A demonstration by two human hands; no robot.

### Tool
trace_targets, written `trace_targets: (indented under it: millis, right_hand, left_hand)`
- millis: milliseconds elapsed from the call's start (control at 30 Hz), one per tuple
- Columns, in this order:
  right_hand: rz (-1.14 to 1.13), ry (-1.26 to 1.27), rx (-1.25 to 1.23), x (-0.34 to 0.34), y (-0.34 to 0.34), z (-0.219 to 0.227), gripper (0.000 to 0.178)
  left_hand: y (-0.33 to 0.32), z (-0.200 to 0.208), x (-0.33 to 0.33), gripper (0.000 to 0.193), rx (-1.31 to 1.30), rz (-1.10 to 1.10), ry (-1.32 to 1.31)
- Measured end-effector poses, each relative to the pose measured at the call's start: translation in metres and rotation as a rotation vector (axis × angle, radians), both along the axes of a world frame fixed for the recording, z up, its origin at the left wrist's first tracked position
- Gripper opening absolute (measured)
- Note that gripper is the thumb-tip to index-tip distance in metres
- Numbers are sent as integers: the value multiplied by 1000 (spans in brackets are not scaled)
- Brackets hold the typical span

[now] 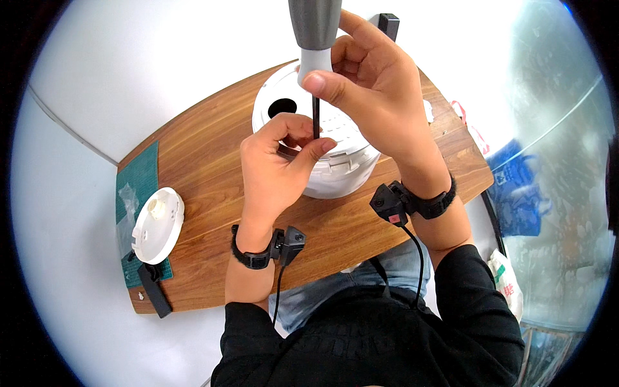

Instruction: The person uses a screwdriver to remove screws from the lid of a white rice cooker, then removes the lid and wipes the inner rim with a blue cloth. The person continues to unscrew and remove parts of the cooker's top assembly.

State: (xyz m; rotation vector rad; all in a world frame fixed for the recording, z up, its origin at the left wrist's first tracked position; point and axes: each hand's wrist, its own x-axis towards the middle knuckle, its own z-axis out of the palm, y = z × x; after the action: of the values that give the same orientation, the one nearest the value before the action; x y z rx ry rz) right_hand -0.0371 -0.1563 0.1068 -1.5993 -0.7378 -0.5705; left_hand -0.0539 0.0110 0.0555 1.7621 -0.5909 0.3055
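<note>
A screwdriver (314, 26) with a thick grey handle stands nearly upright in front of me, its dark shaft pointing down. My right hand (387, 103) grips the lower, lighter part of the handle from the right, thumb in front. Lower down, my left hand (274, 161) has thumb and forefinger closed around the shaft near its end; the tip is hidden by the fingers. Both hands are over a white round appliance housing (342, 180), which has a dark round hole (282, 108) and rows of slots on top. Whether the tip touches it I cannot tell.
At the table's left end, a white round cover (158, 226) lies on a green cutting mat (143, 168) beside a clear plastic bag (127, 201). A black oblong object (155, 293) juts over the front edge. A blue bag (516, 193) is beyond the wooden table (213, 174) on the right.
</note>
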Motion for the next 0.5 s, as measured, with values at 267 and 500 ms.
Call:
trace_targets:
  millis: [267,500]
  right_hand:
    - [124,-5,62,1,6,0,50]
    - [-135,-75,-93,-5,0,10,43]
  left_hand:
    - [11,10,0,32,178,-164,33]
    - [8,14,0,36,202,-157,3]
